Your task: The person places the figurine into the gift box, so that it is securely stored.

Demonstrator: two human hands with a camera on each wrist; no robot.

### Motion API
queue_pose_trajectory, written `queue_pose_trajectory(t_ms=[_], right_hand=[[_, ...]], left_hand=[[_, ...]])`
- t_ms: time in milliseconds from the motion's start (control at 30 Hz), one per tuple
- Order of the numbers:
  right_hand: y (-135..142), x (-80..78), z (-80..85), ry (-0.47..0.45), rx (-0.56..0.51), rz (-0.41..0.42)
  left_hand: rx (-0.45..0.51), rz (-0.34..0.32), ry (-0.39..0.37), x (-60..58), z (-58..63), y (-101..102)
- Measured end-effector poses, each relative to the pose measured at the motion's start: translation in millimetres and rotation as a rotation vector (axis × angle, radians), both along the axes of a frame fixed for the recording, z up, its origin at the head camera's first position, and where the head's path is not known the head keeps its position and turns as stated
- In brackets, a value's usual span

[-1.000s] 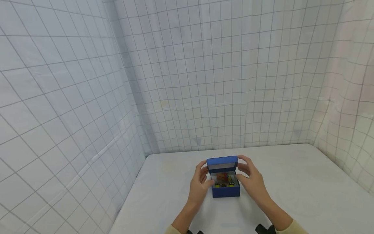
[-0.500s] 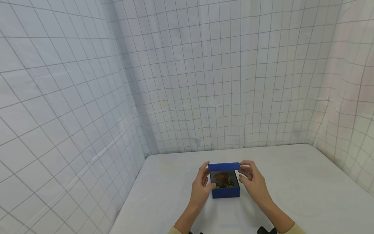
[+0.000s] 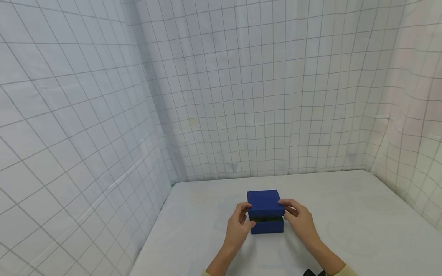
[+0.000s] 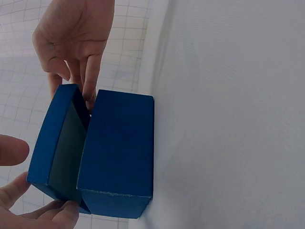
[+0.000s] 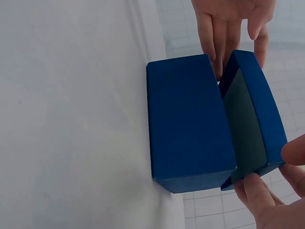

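In the head view, a small blue box (image 3: 267, 227) rests on the table with its blue lid (image 3: 264, 201) tilted over it. A dark gap shows at the front between lid and box; the contents there are too dim to make out. My left hand (image 3: 236, 228) holds the lid's left side, its thumb near the box's front left corner. On the other side, my right hand (image 3: 302, 224) grips the lid's right edge with curled fingers. Both wrist views show the lid (image 4: 47, 138) apart from the box (image 5: 186, 119) at the front, its pale inside partly visible.
A white cloth covers the table (image 3: 193, 222). White grid-patterned curtains (image 3: 221, 96) hang behind it and along both sides. Dark wrist gear (image 3: 312, 273) shows at the lower edge near the right sleeve.
The lid has swung forward and down over the box, hiding the colourful items inside. Both hands have moved down with it, and the lid's flat top now shows.
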State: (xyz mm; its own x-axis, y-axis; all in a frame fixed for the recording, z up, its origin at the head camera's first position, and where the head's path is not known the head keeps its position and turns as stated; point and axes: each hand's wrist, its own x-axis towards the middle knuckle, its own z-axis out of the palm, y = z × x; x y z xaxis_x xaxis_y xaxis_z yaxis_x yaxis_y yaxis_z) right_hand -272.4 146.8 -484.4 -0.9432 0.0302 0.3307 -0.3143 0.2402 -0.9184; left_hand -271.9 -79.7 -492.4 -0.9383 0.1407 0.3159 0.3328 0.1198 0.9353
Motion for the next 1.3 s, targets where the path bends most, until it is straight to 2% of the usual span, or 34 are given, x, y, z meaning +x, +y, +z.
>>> queue_pose_trajectory(t_ms=[133, 433, 700, 800, 1033, 1300], right_hand=[[0, -2.6, -8.6, -0.029, 0.017, -0.028], [-2, -2.8, -13.2, -0.062, 0.08, -0.07], [-3, -1.9, -17.0, -0.04, 0.149, -0.076], [-3, -3.0, -17.3, -0.028, 0.177, -0.087], [-1, -6.4, -21.4, -0.007, 0.228, -0.123], [-2, -8.3, -24.3, -0.018, 0.262, -0.103]], left_hand=[[-0.006, 0.014, -0.009, -0.2, -5.5, 0], [-0.004, 0.054, -0.026, 1.4, -11.4, 2], [-0.093, 0.125, -0.033, 2.4, -19.1, 3], [-0.122, 0.146, -0.009, 2.3, -19.4, 3], [-0.205, 0.242, 0.045, -1.4, -21.7, 2], [-0.219, 0.258, 0.031, -5.1, -23.5, 0]])
